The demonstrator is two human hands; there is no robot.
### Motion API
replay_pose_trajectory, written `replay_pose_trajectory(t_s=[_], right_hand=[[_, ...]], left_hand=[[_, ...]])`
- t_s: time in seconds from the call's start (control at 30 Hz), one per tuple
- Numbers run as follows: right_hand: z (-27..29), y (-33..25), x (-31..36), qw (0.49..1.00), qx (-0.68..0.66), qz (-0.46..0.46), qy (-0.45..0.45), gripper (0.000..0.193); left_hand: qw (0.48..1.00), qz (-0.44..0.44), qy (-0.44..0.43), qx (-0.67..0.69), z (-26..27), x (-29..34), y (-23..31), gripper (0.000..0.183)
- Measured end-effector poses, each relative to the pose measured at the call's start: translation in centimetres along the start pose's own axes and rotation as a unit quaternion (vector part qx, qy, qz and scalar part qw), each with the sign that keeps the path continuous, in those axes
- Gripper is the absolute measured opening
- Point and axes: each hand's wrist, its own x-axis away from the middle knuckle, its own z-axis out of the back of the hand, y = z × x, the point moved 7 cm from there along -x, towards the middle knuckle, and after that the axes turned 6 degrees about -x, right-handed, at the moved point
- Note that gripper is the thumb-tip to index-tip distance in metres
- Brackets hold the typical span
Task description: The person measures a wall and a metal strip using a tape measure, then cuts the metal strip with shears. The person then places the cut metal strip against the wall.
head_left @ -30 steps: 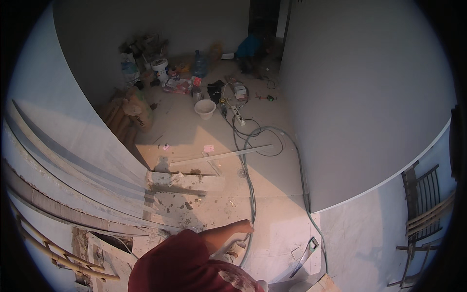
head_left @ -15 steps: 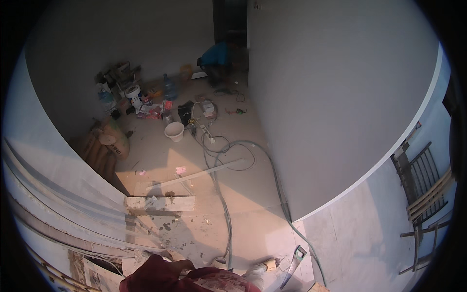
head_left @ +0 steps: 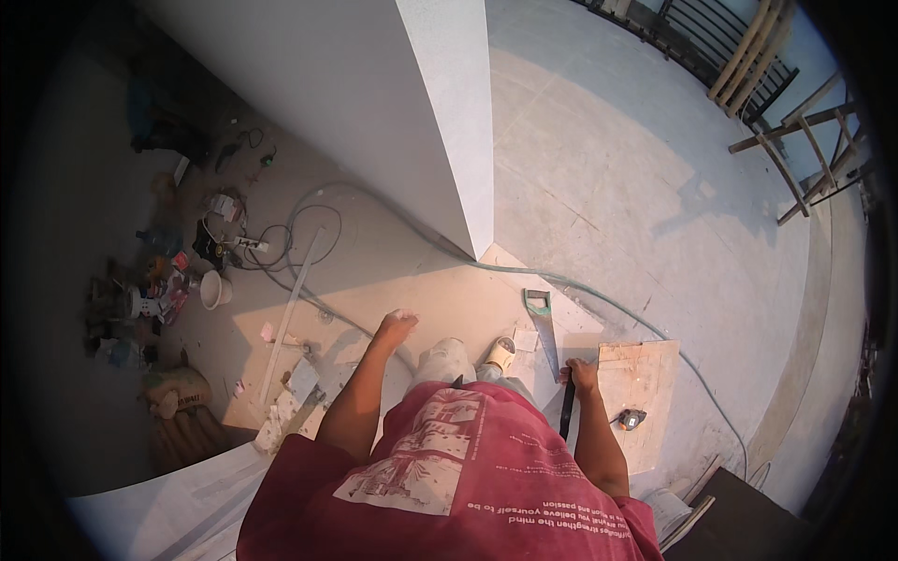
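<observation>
My left hand [head_left: 398, 325] hangs above the floor in front of my left leg, fingers curled together; whether anything is in them I cannot make out. My right hand [head_left: 582, 376] is closed on the end of a long, straight black strip [head_left: 568, 409], which runs back along my side. Just ahead of that hand a handsaw [head_left: 543, 323] with a green-edged handle lies near my shoe [head_left: 501, 352]. To its right is a flat wooden board [head_left: 645, 372] with an orange and black tape measure [head_left: 630, 419] on it.
A green hose [head_left: 608, 297] crosses the floor past a wall corner [head_left: 478, 252]. A white bucket [head_left: 215, 290], cables and sacks [head_left: 178, 393] are at the left, with a long pale strip [head_left: 292, 313]. A person [head_left: 164, 117] crouches far left. Wooden trestles [head_left: 795, 159] stand far right.
My view has swung right and down. Both my forearms now show, the right hand with the black strip in it. The handsaw and board have come further into view.
</observation>
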Motion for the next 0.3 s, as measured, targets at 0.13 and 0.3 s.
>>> replay_pose_trajectory(t_s=[0.13, 0.3], right_hand=[[0.1, -2.6, 1.9, 0.999, -0.018, 0.004, 0.044, 0.024], [4.5, 5.2, 2.5, 0.987, -0.011, -0.117, 0.113, 0.019]], left_hand=[[0.998, 0.019, -0.023, -0.062, -2.3, -2.2, 3.9, 0.044], [0.973, 0.101, -0.136, -0.159, -4.3, -2.8, -2.9, 0.032]])
